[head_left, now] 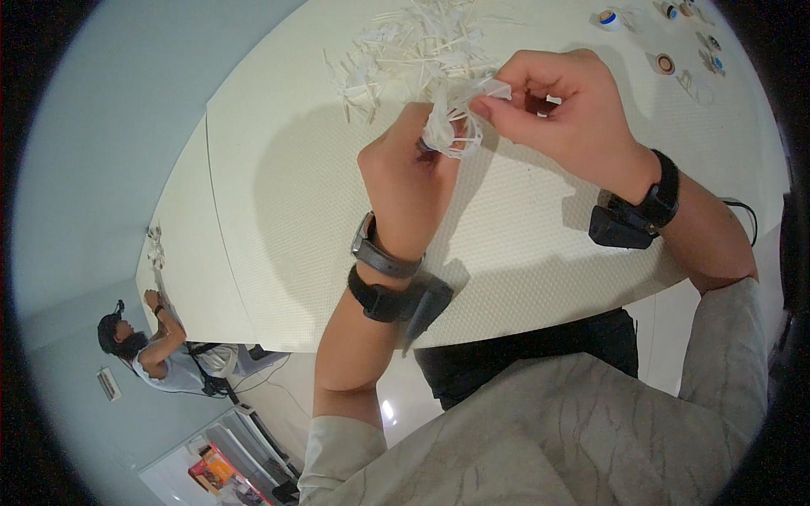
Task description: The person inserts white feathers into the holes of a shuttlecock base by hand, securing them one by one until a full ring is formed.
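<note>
Above the table my left hand (405,181) is closed around a bundle of thin white strips and translucent film (447,133), which sticks out past the thumb. Something small and dark blue shows at its edge, mostly hidden by the fingers. My right hand (569,105) pinches the upper end of the same bundle between thumb and fingertips. Just beyond both hands lies a loose pile of thin white sticks and film-like pieces (422,51); their exact kind is too small to make out.
The white textured table (295,253) curves toward me. At its far right stand a small white, blue-topped container (607,19), a brown ring-shaped piece (665,64) and several other small round items. Another person (160,337) sits at the left end, near a small white heap (154,249).
</note>
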The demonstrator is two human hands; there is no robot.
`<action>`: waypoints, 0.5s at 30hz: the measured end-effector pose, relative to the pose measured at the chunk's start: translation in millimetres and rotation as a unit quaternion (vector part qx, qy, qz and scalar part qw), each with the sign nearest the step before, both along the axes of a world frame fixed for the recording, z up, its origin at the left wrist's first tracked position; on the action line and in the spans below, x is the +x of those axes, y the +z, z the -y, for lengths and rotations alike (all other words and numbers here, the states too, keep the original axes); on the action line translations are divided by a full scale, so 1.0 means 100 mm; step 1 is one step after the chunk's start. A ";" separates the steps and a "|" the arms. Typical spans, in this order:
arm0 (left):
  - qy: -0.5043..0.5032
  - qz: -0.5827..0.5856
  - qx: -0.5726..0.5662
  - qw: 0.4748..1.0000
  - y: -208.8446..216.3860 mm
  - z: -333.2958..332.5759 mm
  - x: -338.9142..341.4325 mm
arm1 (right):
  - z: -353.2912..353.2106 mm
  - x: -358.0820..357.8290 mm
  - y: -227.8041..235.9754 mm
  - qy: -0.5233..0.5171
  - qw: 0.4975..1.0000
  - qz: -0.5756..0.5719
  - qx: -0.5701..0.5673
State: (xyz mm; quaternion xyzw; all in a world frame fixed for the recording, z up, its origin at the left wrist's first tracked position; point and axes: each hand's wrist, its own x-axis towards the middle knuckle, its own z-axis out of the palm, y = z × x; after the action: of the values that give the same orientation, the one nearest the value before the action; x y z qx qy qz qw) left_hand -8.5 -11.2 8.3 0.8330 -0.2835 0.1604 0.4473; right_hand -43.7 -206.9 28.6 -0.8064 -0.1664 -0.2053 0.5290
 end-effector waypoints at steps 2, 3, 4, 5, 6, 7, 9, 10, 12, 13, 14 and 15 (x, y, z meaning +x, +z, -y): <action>-0.002 -0.003 -0.002 1.000 -0.01 0.00 0.00 | 0.01 0.00 0.01 0.006 0.999 -0.038 0.004; -0.004 -0.007 -0.004 1.000 -0.02 0.00 0.00 | 0.00 -0.01 0.00 0.007 0.999 -0.038 0.004; -0.004 -0.007 -0.003 1.000 -0.01 0.00 -0.01 | -0.03 -0.02 -0.01 0.021 0.998 -0.051 0.038; -0.003 0.000 0.008 1.000 0.00 0.00 -0.02 | -0.04 -0.02 -0.01 0.035 0.995 -0.064 0.073; -0.001 0.006 0.019 1.000 0.01 0.00 -0.02 | -0.04 -0.03 -0.01 0.035 0.995 -0.063 0.072; -0.002 0.006 0.019 1.000 0.00 0.01 -0.02 | -0.04 -0.03 -0.01 0.039 0.995 -0.065 0.067; 0.007 0.008 0.023 1.000 -0.02 0.00 -0.02 | -0.04 -0.03 -0.01 0.042 0.995 -0.065 0.063; 0.007 0.008 0.023 1.000 -0.02 0.00 -0.01 | -0.04 -0.03 -0.02 0.039 0.996 -0.060 0.048; -0.006 0.018 0.019 1.000 -0.02 -0.01 0.00 | -0.03 -0.03 -0.02 0.034 0.997 -0.055 0.033; -0.006 0.018 0.019 1.000 -0.02 -0.01 0.00 | -0.02 -0.03 -0.01 0.036 0.998 -0.052 0.022; -0.004 0.019 0.026 0.999 -0.01 -0.01 0.00 | -0.01 -0.03 -0.01 0.038 0.998 -0.049 0.010; -0.001 0.021 0.033 0.999 0.00 -0.01 0.00 | -0.02 -0.03 0.01 0.038 0.998 -0.049 0.010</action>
State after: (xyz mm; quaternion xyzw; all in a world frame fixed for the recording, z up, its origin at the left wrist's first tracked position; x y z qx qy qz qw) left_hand -8.8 -10.2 8.3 0.8433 -0.2988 0.1683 0.4140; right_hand -46.3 -205.4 29.1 -0.8032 -0.1693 -0.1470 0.5518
